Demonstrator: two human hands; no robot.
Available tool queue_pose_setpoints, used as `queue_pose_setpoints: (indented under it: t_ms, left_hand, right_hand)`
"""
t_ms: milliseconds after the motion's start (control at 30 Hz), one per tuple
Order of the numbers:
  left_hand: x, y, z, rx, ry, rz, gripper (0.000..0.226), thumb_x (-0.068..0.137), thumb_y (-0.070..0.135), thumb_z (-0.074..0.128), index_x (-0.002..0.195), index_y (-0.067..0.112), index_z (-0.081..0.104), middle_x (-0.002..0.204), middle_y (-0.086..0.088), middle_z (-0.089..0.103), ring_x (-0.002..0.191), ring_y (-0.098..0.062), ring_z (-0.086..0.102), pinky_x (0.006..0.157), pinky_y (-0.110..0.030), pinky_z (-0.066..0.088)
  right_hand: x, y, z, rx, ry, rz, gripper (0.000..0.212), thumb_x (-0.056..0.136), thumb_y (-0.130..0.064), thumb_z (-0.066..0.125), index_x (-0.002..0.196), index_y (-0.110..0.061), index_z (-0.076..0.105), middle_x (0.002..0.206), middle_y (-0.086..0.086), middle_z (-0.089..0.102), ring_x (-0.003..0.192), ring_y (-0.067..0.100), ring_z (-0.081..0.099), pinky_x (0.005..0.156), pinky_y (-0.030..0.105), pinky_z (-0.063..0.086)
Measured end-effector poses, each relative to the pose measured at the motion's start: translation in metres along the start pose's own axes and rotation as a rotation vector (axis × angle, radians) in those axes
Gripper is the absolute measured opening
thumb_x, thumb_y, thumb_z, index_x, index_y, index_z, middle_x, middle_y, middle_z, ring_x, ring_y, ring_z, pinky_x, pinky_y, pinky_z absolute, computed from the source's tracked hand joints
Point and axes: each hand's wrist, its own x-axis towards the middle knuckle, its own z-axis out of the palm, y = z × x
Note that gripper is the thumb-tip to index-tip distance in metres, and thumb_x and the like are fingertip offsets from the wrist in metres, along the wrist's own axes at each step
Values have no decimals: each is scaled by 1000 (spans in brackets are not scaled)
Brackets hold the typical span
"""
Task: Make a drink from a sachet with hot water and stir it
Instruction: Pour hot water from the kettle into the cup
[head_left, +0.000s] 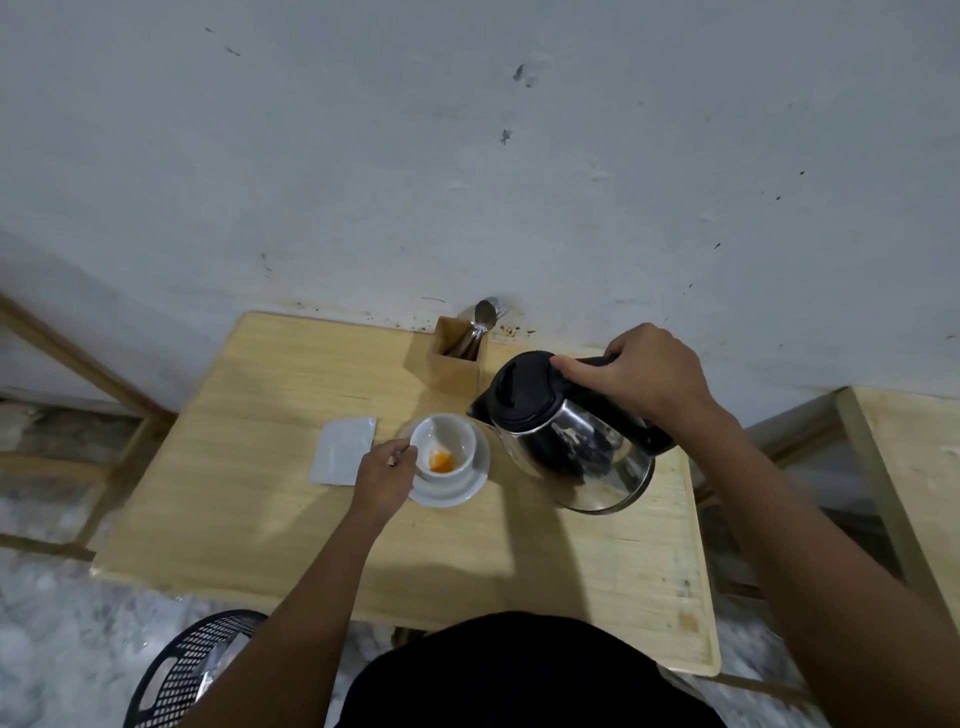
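Note:
A white cup (448, 435) stands on a white saucer (475, 480) in the middle of the wooden table (291, 395). Orange powder (441, 461) lies in the bottom of the cup. My left hand (384, 475) rests at the saucer's left edge, pinching a thin spoon handle (399, 456) beside the cup. My right hand (644, 371) grips the black handle of a steel kettle (576, 447) held above the table, tilted with its spout toward the cup. A white sachet (343, 451) lies flat to the left of the saucer.
A wooden box with several spoons (460, 358) stands at the back of the table by the wall. A black mesh basket (192, 670) sits on the floor at lower left. Another wooden table edge (904, 467) is at the right.

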Motion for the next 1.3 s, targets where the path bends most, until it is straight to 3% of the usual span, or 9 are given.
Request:
queue_pose_setpoints:
  t_ms: [67, 233, 567, 733, 1300]
  left_hand:
    - [0, 0, -2, 12, -5, 13, 31, 94, 20, 56, 119, 4, 62, 89, -10, 62, 74, -26, 62, 85, -50, 56]
    - [-2, 1, -6, -10, -14, 25, 28, 93, 19, 57, 117, 5, 64, 87, -11, 62, 75, -30, 62, 84, -48, 56]
    - [2, -4, -7, -38, -25, 5, 29, 92, 20, 58, 117, 7, 65, 90, -10, 64, 78, -29, 64, 82, -40, 53]
    - [2, -4, -6, -38, -25, 6, 26, 93, 20, 57, 114, 7, 66, 87, -5, 61, 92, -37, 65, 88, -44, 52]
    - [1, -3, -5, -36, -15, 3, 29, 92, 20, 58, 117, 7, 65, 95, -5, 61, 95, -35, 66, 92, -47, 52]
  right_hand:
    - [-1, -5, 2, -43, -18, 2, 73, 60, -85, 56, 51, -13, 42, 44, 1, 36, 43, 20, 43, 48, 29, 38]
    - [-3, -15, 6, -112, -56, -12, 80, 56, -92, 53, 52, -11, 52, 47, 2, 48, 52, 26, 62, 52, 31, 47]
    - [-3, -33, 7, -191, -126, -12, 75, 63, -86, 56, 53, -13, 43, 45, -3, 40, 47, 18, 47, 51, 26, 35]
    - [-1, -39, 6, -219, -161, -5, 75, 64, -85, 55, 52, -13, 43, 46, -2, 43, 50, 19, 50, 50, 25, 34]
    - [4, -38, -7, -239, -183, 6, 75, 63, -86, 55, 53, -13, 42, 49, -1, 43, 50, 19, 48, 51, 26, 33]
